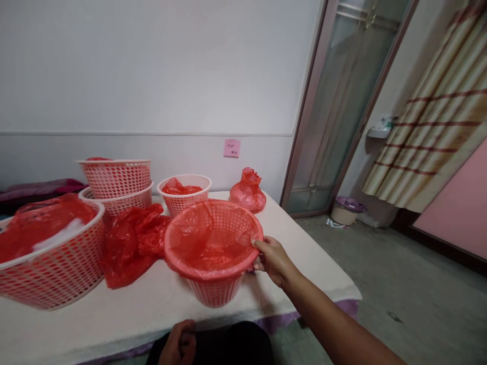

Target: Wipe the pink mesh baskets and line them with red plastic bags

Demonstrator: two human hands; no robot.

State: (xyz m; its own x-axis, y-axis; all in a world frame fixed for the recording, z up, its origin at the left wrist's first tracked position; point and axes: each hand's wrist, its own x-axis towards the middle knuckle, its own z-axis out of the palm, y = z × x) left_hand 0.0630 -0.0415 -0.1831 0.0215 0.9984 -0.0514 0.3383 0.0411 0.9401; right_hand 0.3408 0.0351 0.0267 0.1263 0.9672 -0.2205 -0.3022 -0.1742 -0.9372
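A round plastic basket [215,293] stands near the front edge of the bed-like surface, lined with a red plastic bag [213,253] that is folded over its rim. My right hand [272,259] pinches the basket's right rim, thumb on top and fingers underneath. Low in the view, my left hand [178,343] rests by my dark-clothed lap with its fingers curled in and nothing seen in them. Left of the lined basket lies a crumpled red plastic bag [133,243].
A large basket [57,284] holding red plastic stands at the left. Behind are two stacked baskets [117,177], a smaller basket [186,203] and a tied red bag [247,192]. A pink note [232,148] is on the wall. A bin [345,212] stands on the floor, right.
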